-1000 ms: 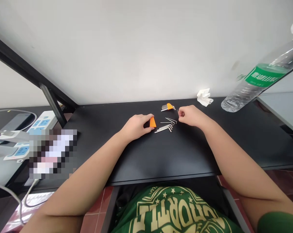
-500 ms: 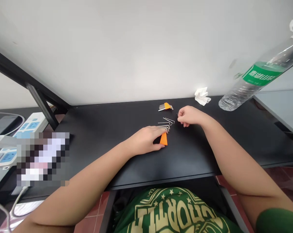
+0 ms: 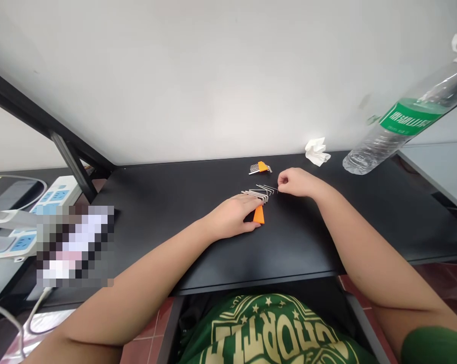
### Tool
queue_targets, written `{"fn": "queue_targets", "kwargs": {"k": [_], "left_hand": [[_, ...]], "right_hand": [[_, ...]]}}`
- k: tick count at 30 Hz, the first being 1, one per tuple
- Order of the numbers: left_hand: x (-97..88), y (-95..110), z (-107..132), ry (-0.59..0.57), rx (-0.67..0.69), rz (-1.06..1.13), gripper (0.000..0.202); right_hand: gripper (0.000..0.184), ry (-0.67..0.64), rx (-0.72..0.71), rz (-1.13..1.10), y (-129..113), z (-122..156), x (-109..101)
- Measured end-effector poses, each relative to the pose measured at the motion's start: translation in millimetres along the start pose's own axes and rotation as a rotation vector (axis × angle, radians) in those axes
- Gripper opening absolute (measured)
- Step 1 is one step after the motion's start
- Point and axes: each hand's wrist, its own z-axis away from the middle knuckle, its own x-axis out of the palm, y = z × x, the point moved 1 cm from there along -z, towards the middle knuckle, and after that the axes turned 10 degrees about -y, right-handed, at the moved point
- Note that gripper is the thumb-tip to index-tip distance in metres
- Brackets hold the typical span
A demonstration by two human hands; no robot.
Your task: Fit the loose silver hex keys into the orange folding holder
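Observation:
My left hand grips an orange hex key holder between its thumb and fingers, low over the desk. Just beyond those fingers, several silver L-shaped hex keys lie side by side on the desk, their short ends to the right. Thinner hex keys lie at the far side of the row. My right hand is closed in a pinch at the right of the row, with a very thin hex key at its fingertips, mostly hidden. Behind them rests a second orange holder filled with hex keys.
A crumpled tissue and a tall plastic bottle with a green label stand near the wall on the right. To the left are a blurred-out phone-like object, a power strip and cables. The black desk meets the wall.
My right hand has turned and lowered slightly, its fingertips now close to the thin keys' short ends. The row of hex keys has fanned slightly. My left hand keeps its grip on the holder.

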Motion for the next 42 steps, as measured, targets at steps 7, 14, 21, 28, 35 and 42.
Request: {"fn": "queue_targets", "kwargs": {"k": [7, 14, 21, 28, 35, 42], "left_hand": [[-0.6, -1.0, -2.3, -0.008, -0.018, 0.020, 0.054], [-2.0, -1.8, -5.1, -0.015, -0.030, 0.019, 0.053], [-3.2, 2.3, -6.1, -0.035, -0.039, 0.009, 0.053], [5.4, 12.9, -5.6, -0.036, -0.133, -0.034, 0.051], [5.5, 13.6, -5.7, -0.044, -0.147, -0.019, 0.052], [5.9, 14.1, -5.2, -0.026, -0.125, -0.029, 0.055]], "right_hand": [[0.007, 0.065, -0.102, 0.103, -9.0, 3.4, 5.5], [0.021, 0.083, -0.238, 0.098, -24.7, -2.8, 15.5], [0.026, 0.062, -0.294, 0.032, -34.6, -6.1, 17.9], [0.011, 0.034, -0.202, 0.049, -36.1, 1.2, 17.8], [0.005, 0.012, -0.124, 0.065, -34.9, 4.5, 14.7], [0.006, -0.027, -0.079, 0.040, -38.9, 20.6, 17.1]]}}
